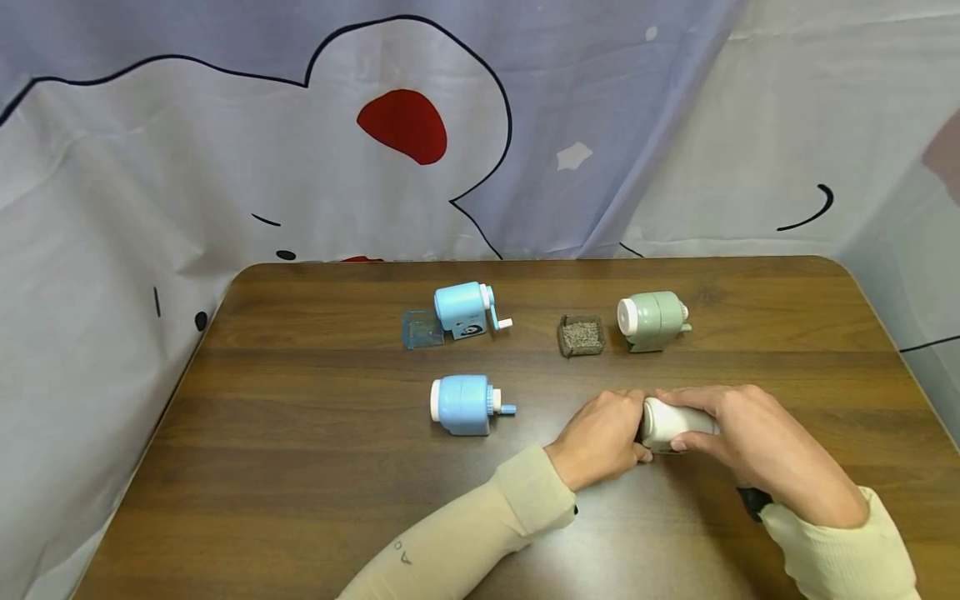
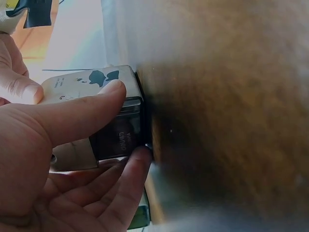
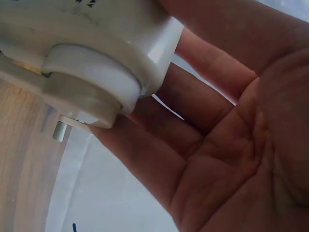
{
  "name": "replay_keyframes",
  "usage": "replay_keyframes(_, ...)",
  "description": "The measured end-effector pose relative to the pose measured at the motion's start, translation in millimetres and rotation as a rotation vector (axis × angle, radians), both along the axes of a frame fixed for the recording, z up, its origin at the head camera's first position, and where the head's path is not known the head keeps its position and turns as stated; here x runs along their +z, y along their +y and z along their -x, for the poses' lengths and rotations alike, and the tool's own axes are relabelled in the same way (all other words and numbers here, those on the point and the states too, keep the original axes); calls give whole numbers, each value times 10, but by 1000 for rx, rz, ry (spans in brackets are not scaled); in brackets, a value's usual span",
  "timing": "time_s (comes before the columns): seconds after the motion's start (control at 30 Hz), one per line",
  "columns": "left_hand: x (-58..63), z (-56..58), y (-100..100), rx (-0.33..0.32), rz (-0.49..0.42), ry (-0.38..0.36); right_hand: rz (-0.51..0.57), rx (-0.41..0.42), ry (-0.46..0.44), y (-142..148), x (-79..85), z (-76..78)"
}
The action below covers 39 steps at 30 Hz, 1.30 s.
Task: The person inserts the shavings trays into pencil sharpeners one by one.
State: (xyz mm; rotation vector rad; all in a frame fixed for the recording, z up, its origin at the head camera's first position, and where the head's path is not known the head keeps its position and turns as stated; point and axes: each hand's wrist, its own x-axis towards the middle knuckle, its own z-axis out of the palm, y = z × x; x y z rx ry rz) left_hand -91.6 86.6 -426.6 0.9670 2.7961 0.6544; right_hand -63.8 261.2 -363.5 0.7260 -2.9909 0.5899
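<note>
Holding a cream-white plastic pencil sharpener, long way left to right, at the right side of the brown wooden table. Gripping the crank end with curled fingers of the right hand; pinching at the dark see-through drawer end with the left hand.

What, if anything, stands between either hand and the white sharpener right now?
Nothing visible. The left hand already holds the white sharpener at its dark drawer end, and the right hand grips its body. The green sharpener stands farther back on the table, apart from both hands.
</note>
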Motion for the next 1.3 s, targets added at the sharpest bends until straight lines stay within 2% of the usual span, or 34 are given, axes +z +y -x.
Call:
replay_keyframes(0.27, -35, -25, -29, 8, -44, -28, -35, 4, -11, -21, 26, 21)
replay_keyframes(0.4, 13, -43, -78, 3, -22, 2, -20, 28, 21, -32, 55, 15)
replay_keyframes(0.5, 126, -78, -177, -19, -9, 57, -2, 40, 75, -56, 99, 16)
replay_keyframes(0.63, 346, -119, -361, -61, -50, 100, -10, 34, 122, -91, 201, 44)
replay_keyframes(0.77, 576, -123, -557, -85, -126, 57, -36, 46, 134, -118, 298, 97)
replay_keyframes(0.83, 686, -108, -666, -82, -173, 30, -47, 58, 145, -135, 337, 135)
replay_keyframes(0.9, 788, -79, -789, -74, -235, 33, -59, 75, 161, -155, 376, 179)
replay_keyframes(1.1, 1032, 90, -1241, 25, -406, 125, -101, 104, 161, -280, 538, 317)
replay_keyframes(1.2, 1073, 224, -1482, 113, -453, 171, -122, 118, 142, -359, 641, 391)
replay_keyframes(1.3, 1047, 389, -1732, 214, -466, 194, -135, 131, 126, -439, 741, 483)
